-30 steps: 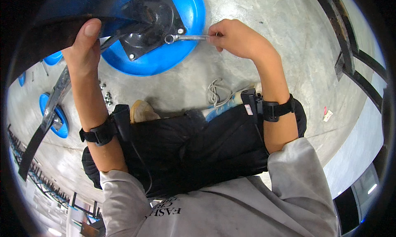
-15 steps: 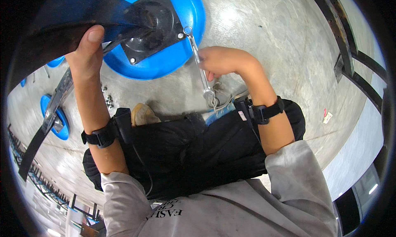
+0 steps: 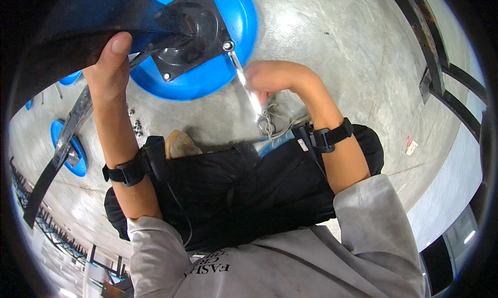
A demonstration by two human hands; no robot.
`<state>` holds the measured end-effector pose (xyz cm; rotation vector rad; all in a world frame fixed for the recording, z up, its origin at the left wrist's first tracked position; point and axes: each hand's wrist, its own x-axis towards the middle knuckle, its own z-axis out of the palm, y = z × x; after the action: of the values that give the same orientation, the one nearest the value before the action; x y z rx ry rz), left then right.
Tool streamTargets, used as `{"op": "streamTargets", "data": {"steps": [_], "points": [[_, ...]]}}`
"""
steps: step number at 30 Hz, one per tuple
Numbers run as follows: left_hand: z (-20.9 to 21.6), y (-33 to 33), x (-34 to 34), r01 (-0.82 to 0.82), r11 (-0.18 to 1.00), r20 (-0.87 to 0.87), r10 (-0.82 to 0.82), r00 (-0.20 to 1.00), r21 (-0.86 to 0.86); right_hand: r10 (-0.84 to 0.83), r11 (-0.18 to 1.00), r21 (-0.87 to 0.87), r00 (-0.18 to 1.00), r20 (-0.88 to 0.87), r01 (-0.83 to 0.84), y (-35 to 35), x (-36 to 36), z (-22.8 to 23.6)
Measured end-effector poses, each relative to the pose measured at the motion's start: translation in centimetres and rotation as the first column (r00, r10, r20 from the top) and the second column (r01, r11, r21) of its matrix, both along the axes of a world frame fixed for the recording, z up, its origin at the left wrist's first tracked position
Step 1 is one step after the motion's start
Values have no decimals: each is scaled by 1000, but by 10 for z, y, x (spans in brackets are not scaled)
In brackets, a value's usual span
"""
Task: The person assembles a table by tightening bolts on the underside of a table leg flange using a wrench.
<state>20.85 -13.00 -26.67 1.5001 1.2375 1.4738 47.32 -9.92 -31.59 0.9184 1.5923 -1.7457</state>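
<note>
A blue round disc lies on the floor with a black square metal plate fastened on it by nuts at its corners. From the plate rises a black metal post, which my left hand grips with the thumb along its near side. My right hand is closed on the middle of a silver combination wrench. The wrench's ring end sits around the corner nut nearest my right hand. Its other end is close to my shoelaces.
Several loose nuts lie on the floor beside my left forearm. Farther left is another blue disc with a black metal bar. A black metal frame stands at the right. A small red-and-white scrap lies near it.
The wrench has shifted slightly left, and its ring end has gone from beside the corner nut onto it. My right hand moved along with it; my left hand stayed put.
</note>
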Motion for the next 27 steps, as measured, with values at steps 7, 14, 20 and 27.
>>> {"op": "streamTargets", "data": {"steps": [7, 14, 20, 27], "points": [[0, 0, 4, -30, 999, 15, 31, 999, -20, -38, 999, 18, 996, 76, 37, 0, -1, -4], [0, -3, 0, -33, 999, 23, 34, 999, -39, -129, 990, 69, 986, 110, 122, 9, 6, 6], [0, 1, 0, 33, 999, -30, -32, 999, 13, -199, 888, 455, 951, 236, 73, 27, 25, 19], [4, 1, 4, 14, 1000, 17, -14, 1000, 7, -172, 549, 835, 983, 63, 43, 33, 31, 24]]}}
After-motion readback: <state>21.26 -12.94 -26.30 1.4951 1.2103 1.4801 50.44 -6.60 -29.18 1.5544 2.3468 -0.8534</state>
